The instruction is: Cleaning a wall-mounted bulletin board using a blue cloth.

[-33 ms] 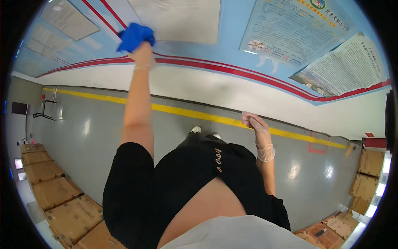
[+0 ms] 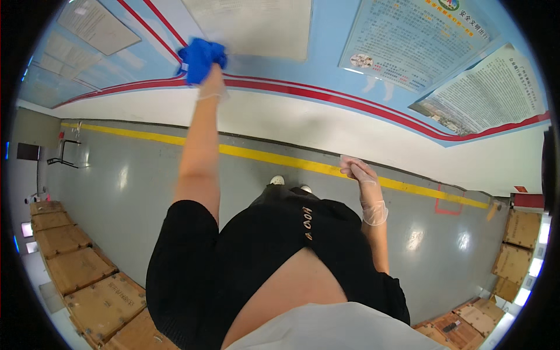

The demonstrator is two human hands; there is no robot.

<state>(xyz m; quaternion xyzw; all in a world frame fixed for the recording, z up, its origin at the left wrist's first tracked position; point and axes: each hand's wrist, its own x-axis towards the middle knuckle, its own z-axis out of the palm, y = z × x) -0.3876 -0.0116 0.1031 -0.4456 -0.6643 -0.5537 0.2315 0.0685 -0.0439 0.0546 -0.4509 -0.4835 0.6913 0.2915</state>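
Note:
My left hand point(image 2: 211, 77), with a clear plastic glove at its wrist, reaches up to the blue and white wall board point(image 2: 326, 41). It is closed on a crumpled blue cloth point(image 2: 200, 59), which covers most of its fingers. The cloth lies against the board over the red stripes, just left of a pale paper sheet point(image 2: 256, 29). My right hand point(image 2: 363, 175), in a clear plastic glove, hangs low in front of the white lower wall. Its fingers are curled together, with loose glove film at the tips and nothing visible in them.
Printed posters point(image 2: 408, 46) hang on the board's right side. A yellow line point(image 2: 280, 160) runs along the grey floor point(image 2: 134, 169) by the wall. Wooden crates point(image 2: 81, 271) line the lower left, and more crates point(image 2: 513, 262) stand at the right. A black metal stand point(image 2: 64, 157) is far left.
My left hand and the blue cloth have shifted a little to the right and slightly down on the board. My right hand has stayed almost where it was.

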